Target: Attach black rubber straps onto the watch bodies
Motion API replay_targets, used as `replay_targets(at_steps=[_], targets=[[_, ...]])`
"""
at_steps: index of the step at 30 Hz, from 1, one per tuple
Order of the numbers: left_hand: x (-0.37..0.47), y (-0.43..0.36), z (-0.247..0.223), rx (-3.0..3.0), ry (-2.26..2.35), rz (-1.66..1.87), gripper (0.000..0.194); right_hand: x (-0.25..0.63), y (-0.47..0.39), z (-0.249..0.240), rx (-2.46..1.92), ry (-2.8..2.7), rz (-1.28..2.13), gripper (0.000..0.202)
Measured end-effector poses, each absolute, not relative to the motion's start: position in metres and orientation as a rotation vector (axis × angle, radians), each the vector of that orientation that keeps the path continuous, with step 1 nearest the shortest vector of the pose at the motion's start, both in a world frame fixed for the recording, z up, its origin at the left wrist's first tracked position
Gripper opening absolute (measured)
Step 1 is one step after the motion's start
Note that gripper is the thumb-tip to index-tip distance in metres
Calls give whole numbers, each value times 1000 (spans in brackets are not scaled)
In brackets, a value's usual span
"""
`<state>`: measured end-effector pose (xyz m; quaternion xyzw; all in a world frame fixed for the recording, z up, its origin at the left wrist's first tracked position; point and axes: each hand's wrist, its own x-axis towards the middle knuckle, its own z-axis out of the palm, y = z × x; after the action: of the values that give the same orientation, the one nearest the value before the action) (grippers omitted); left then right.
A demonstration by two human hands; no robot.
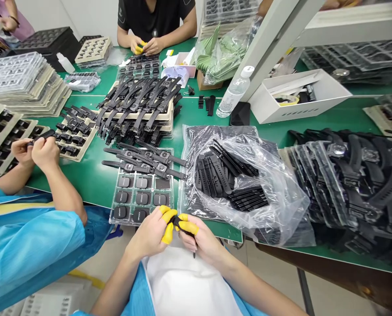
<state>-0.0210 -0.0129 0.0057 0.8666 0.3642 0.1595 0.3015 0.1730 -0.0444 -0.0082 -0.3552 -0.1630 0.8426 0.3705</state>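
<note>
Yellow finger covers are on both of my hands, which meet at the table's front edge. My left hand (155, 230) and my right hand (199, 235) pinch a small black watch piece (177, 220) between them; a thin dark strip hangs below the right fingers. Just beyond, a clear tray (125, 215) holds square black watch cases (142, 198), and several strapped watches (146, 160) lie across its far part. To its right, an open plastic bag (281, 210) holds bundles of black straps (215, 175).
Stacked trays of watches (143, 101) stand behind. A water bottle (235, 92), phone (240, 114) and white box (297, 103) are at the back right. More watches (357, 175) fill the right. Co-workers' hands (44, 151) work at left and across the table.
</note>
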Motion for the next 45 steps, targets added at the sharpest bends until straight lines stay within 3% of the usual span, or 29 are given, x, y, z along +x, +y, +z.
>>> replay_targets(at_steps=[21, 26, 30, 36, 43, 45], targets=[[-15, -11, 4, 2044, 1002, 629, 38, 174, -47, -18, -946, -618, 1976, 43], [-6, -15, -5, 1872, 1072, 961, 15, 175, -43, -14, -1009, -786, 1904, 55], [-5, -14, -9, 1553, 1115, 1238, 27, 176, -42, -13, -992, -856, 2044, 58], [-30, 8, 12, 915, 1310, 1548, 36, 185, -41, -12, -1018, -957, 2130, 48], [-19, -8, 4, 1495, 1156, 778, 38, 179, -42, -5, -1071, -756, 1997, 48], [-13, -14, -2, 1744, 1100, 673, 48, 177, -42, -4, -1038, -746, 2032, 46]])
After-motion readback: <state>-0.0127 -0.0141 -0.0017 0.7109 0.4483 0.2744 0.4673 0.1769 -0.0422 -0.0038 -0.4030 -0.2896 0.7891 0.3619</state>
